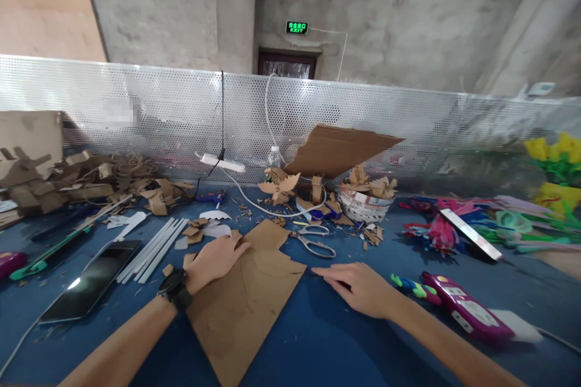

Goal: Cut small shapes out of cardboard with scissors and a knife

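A brown cardboard sheet (247,305) with a jagged, cut upper right edge lies flat on the blue table (336,351). My left hand (215,263) rests on its upper left part, palm down with fingers stretched out. On the right, my right hand (361,287) is over the table, its fingers extended toward the sheet's right corner, a small gap away, and nothing shows in it. Scissors (313,242) with metal handles lie just beyond the sheet, above my right hand; their blades reach toward the cardboard scraps.
White sticks (154,251) and a black phone (91,281) lie at left. Behind are a blue glue gun (211,198), a paper basket of scraps (365,202) and a leaning cardboard piece (340,151). At right sit a purple device (469,308) and colourful pipe cleaners (454,217).
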### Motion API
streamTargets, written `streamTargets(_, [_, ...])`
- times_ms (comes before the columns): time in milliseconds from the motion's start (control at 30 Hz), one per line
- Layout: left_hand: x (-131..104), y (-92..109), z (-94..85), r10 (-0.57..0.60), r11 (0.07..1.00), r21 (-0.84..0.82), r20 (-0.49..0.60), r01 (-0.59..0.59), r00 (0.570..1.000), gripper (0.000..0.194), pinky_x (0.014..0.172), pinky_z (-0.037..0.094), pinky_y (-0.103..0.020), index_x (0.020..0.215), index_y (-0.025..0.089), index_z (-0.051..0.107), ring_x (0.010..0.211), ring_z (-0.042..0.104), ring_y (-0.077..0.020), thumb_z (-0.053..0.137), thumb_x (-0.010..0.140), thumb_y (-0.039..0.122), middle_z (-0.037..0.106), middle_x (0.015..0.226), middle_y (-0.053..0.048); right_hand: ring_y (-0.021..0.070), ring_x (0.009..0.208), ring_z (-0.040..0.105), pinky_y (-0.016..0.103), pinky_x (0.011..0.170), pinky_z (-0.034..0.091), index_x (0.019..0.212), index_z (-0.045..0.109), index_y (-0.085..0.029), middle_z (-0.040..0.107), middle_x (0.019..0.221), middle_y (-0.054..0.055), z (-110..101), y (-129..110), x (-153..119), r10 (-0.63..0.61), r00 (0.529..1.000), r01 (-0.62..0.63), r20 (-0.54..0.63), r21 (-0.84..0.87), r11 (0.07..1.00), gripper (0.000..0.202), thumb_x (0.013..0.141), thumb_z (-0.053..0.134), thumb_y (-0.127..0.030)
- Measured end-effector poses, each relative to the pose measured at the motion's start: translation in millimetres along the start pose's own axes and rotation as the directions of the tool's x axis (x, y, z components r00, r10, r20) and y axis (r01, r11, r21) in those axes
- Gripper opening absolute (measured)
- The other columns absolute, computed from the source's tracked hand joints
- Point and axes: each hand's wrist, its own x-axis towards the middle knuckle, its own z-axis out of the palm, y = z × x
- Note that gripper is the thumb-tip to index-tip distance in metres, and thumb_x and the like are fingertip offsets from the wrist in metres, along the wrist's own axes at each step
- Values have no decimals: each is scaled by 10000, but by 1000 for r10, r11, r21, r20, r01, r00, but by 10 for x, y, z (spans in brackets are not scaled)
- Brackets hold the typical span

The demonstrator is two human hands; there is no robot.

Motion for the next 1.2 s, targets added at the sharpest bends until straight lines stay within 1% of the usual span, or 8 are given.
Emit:
streamTargets(133, [44,-21,-146,-44,973,-227,22,48,999,460,840,510,-348,1003,188,651,975,736,-276,348,1069,528,767,1010,-122,307,1072,755,405,891,576,1306,752,-265,775,1283,81,20,8,-30,175,977,-162,-120,110,981,444,1089,394,-413])
streamTargets(333, [76,-27,-329,-125,899,-435,-160,43,979,473,795,485,-344,903,215,579,874,674,-248,346,1035,604,711,911,-57,275,738,736,355,671,531,1116,764,-211,807,888,94,31,-43,223,299,919,-255,-259,189,948,487,1092,342,-452])
streamTargets(567, [35,-31,-424,-127,879,-475,-308,-37,943,473,686,429,-298,795,237,501,724,550,-190,402,1007,648,547,742,30,309,1031,742,376,813,537,1152,781,-244,794,1180,102,73,-205,515,225,968,-217,-111,79,973,362,1047,450,-343])
streamTargets(667, [20,-34,-450,-129,872,-488,-312,-42,941,462,655,394,-288,780,241,473,689,508,-177,415,1004,640,484,702,48,279,862,732,350,727,513,1146,770,-228,805,1020,102,-1,-235,623,199,974,-178,-106,176,968,381,1062,421,-356])
streamTargets(767, [7,-29,-477,-127,870,-492,-284,-31,950,445,657,389,-290,807,239,498,691,513,-181,417,1004,629,505,710,44,256,792,676,342,704,483,1066,752,-191,764,921,90,-87,-197,755,179,965,-102,-191,356,929,427,1071,400,-433])
streamTargets(900, [3,-23,-486,-122,878,-479,-238,-7,964,445,670,407,-301,844,233,545,719,566,-200,399,1004,621,593,748,19,202,685,562,298,623,413,841,688,-187,627,735,28,-56,-83,926,321,915,-100,-245,632,768,440,983,519,-569])
streamTargets(1033, [12,-17,-470,-84,902,-432,-222,-21,971,445,688,443,-315,866,229,587,746,620,-219,383,1010,596,660,789,-13,139,483,373,265,487,288,877,614,-213,435,583,-49,76,-6,1004,402,886,-128,-230,713,689,547,981,392,-701])
streamTargets(1200, [30,-3,-391,-78,916,-401,-170,3,982,418,796,515,-364,903,226,622,876,699,-271,381,1004,552,744,893,-77,130,448,366,265,460,284,863,605,-229,448,575,-42,139,-3,991,402,894,-124,-196,755,644,630,945,380,-812])
